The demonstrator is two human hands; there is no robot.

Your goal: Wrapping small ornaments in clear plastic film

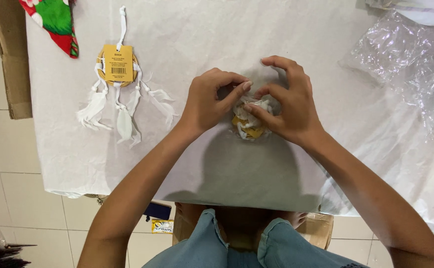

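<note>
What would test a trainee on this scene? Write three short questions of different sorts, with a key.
1. True or false: both hands touch the small yellow-and-white bundle.
2. Multiple choice: the white feathered ornament with the yellow tag lies (A) under the right hand, (B) apart from the hands, beyond the left hand, (C) on the floor.
3. Fill in: at the far right of the white table cover lies crumpled clear ______.

Key
1. True: the left hand and the right hand both pinch it with their fingertips.
2. B.
3. Plastic wrap.
</note>
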